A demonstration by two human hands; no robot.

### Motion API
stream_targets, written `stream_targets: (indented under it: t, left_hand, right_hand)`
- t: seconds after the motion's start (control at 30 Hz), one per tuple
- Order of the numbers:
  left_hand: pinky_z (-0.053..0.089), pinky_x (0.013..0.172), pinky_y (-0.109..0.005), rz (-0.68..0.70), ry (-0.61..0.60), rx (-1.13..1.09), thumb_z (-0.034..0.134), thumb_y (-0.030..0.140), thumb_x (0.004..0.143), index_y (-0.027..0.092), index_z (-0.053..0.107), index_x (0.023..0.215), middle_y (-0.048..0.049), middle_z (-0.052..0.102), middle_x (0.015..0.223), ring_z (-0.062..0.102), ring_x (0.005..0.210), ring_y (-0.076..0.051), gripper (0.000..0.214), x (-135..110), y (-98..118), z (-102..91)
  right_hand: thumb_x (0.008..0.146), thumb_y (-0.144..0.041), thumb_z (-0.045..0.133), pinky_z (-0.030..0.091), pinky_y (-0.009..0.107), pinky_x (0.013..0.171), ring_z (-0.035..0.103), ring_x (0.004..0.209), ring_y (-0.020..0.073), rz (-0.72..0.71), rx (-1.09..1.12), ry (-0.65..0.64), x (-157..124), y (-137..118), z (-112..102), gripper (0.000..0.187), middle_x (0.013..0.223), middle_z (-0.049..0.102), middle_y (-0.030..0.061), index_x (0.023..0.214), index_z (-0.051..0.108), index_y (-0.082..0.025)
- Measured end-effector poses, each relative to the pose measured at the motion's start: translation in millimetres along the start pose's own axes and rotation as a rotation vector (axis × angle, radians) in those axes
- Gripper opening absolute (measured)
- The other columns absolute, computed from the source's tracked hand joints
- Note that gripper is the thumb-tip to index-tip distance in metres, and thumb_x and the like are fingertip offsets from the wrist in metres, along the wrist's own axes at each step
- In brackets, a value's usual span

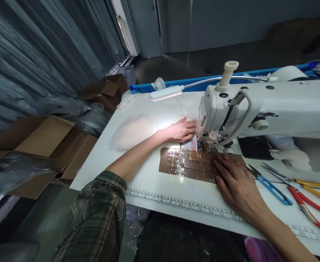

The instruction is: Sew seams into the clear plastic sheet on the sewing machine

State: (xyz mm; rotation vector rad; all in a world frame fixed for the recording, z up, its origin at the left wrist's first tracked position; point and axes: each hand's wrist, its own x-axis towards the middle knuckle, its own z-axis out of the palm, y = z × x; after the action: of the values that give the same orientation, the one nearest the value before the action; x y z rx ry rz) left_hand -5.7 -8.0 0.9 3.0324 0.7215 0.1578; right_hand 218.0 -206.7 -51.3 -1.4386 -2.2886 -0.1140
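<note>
My left hand (182,130) lies flat with fingers stretched out, just left of the sewing machine's needle area. Under and beside it shows part of a small pale piece with red spots (190,145), close to the presser foot (200,145). My right hand (235,178) rests, fingers extended, on the right part of a brown strip (187,163) that looks covered in shiny clear tape. This strip lies flat on the white table in front of the sewing machine (291,107). What lies beneath my left palm is hidden.
Blue thread snips (274,189), red-handled scissors (310,207) and a yellow-handled tool (316,186) lie right of my right hand. A lamp (167,93) hangs over the table. A printed ruler (182,204) runs along the front edge. Open cardboard boxes (44,138) stand at left.
</note>
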Motion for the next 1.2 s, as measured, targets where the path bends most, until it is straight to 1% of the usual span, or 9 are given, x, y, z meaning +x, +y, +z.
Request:
stream_targets:
  t: [0.1,0.23,0.43,0.57,0.67,0.8,1.0,1.1,1.2]
  left_hand:
    - [0.03,0.112,-0.041,0.002,-0.015,0.08,0.04,0.031,0.097,0.021,0.059,0.121,-0.0079,0.051,0.136,0.046,0.127,-0.022,0.032,-13.9,2.9,-3.8]
    - [0.041,0.101,-0.035,-0.105,0.066,0.111,0.039,0.033,0.099,0.018,0.052,0.13,-0.011,0.04,0.146,0.05,0.123,-0.021,0.037,-55.9,0.6,-24.4]
    - [0.045,0.098,-0.037,-0.476,0.207,0.111,0.041,0.021,0.096,0.013,0.056,0.121,-0.0108,0.058,0.122,0.055,0.113,-0.02,0.031,-143.0,-3.9,-66.0]
    - [0.048,0.089,-0.032,-0.599,0.15,0.006,0.051,0.032,0.094,0.017,0.063,0.112,-0.0061,0.062,0.109,0.06,0.1,-0.017,0.026,-172.6,9.7,-68.0]
    - [0.047,0.085,-0.032,-0.638,0.068,-0.012,0.06,0.037,0.089,0.017,0.067,0.1,-0.0043,0.063,0.105,0.06,0.095,-0.017,0.024,-175.6,21.9,-56.7]
    - [0.044,0.084,-0.034,-0.689,0.066,0.033,0.054,0.029,0.093,0.018,0.069,0.088,-0.0027,0.064,0.098,0.06,0.09,-0.016,0.019,-175.0,26.1,-44.8]
    - [0.043,0.085,-0.036,-0.656,0.364,-0.003,0.053,0.031,0.093,0.02,0.069,0.084,-0.0029,0.068,0.102,0.063,0.092,-0.017,0.021,-169.9,19.8,-51.7]
    - [0.045,0.084,-0.034,-0.56,0.502,-0.077,0.053,0.031,0.093,0.02,0.067,0.08,-0.0031,0.071,0.099,0.065,0.089,-0.016,0.022,-149.2,30.6,-50.7]
    - [0.048,0.085,-0.034,-0.338,0.441,-0.201,0.052,0.028,0.094,0.019,0.068,0.084,-0.0029,0.072,0.098,0.066,0.09,-0.014,0.021,-119.8,58.3,-37.9]
  right_hand:
    - [0.093,-0.032,0.042,0.038,0.05,0.104,0.043,0.131,0.0308,-0.023,0.012,0.044,-5.4,4.0,5.5,0.048,0.134,0.054,0.0153,0.137,0.045,-0.013]
    - [0.093,-0.035,0.041,0.038,0.053,0.103,0.045,0.128,0.0335,-0.047,0.039,0.094,-9.6,10.1,13.7,0.05,0.134,0.054,0.0152,0.139,0.044,-0.016]
    - [0.091,-0.036,0.041,0.038,0.057,0.103,0.047,0.126,0.037,-0.055,0.085,0.115,-12.2,13.4,19.6,0.05,0.133,0.055,0.0152,0.137,0.047,-0.017]
    - [0.09,-0.036,0.041,0.037,0.058,0.103,0.046,0.127,0.038,-0.044,0.093,0.098,-13.3,13.5,20.8,0.052,0.135,0.054,0.0152,0.139,0.045,-0.017]
    - [0.089,-0.037,0.042,0.037,0.058,0.102,0.046,0.127,0.0387,-0.042,0.098,0.094,-13.6,14.3,21.8,0.053,0.135,0.054,0.0149,0.139,0.045,-0.018]
    - [0.09,-0.038,0.041,0.036,0.058,0.103,0.044,0.128,0.0383,-0.033,0.098,0.108,-12.5,13.2,20.6,0.052,0.135,0.054,0.0148,0.138,0.046,-0.017]
    - [0.092,-0.033,0.043,0.038,0.053,0.104,0.045,0.129,0.0322,-0.015,0.054,0.085,-7.5,4.6,10.8,0.05,0.134,0.055,0.0141,0.139,0.044,-0.016]
    - [0.091,-0.031,0.046,0.039,0.052,0.104,0.046,0.128,0.0315,-0.006,0.043,0.075,-5.2,3.7,8.3,0.049,0.134,0.055,0.0151,0.136,0.047,-0.015]
    - [0.091,-0.031,0.046,0.04,0.052,0.103,0.047,0.127,0.031,-0.002,0.052,0.068,-4.2,4.1,6.9,0.047,0.132,0.056,0.015,0.135,0.048,-0.015]
